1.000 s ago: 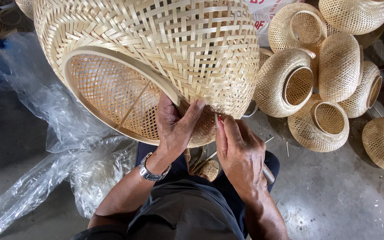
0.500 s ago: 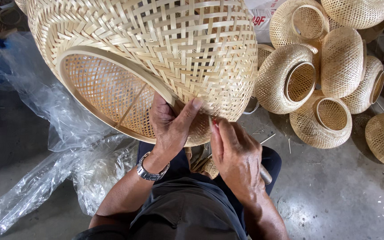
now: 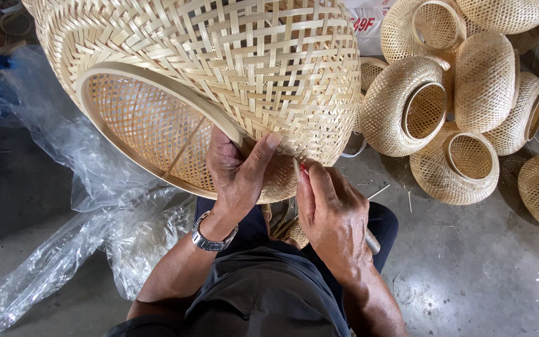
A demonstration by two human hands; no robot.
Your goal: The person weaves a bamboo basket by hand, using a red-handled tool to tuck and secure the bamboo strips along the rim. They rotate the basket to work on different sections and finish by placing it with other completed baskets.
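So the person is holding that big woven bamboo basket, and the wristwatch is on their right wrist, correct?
Not quite. The head view shows the wristwatch on the left wrist, not the right. The rest holds: the left hand grips the rim of the big woven bamboo basket, with the right hand at its edge.

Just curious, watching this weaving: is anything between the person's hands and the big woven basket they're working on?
Nothing visible. The left hand already grips the rim of the large woven basket, thumb pressed on the weave. The right hand touches the rim beside it, holding a small tool whose shape is mostly hidden.
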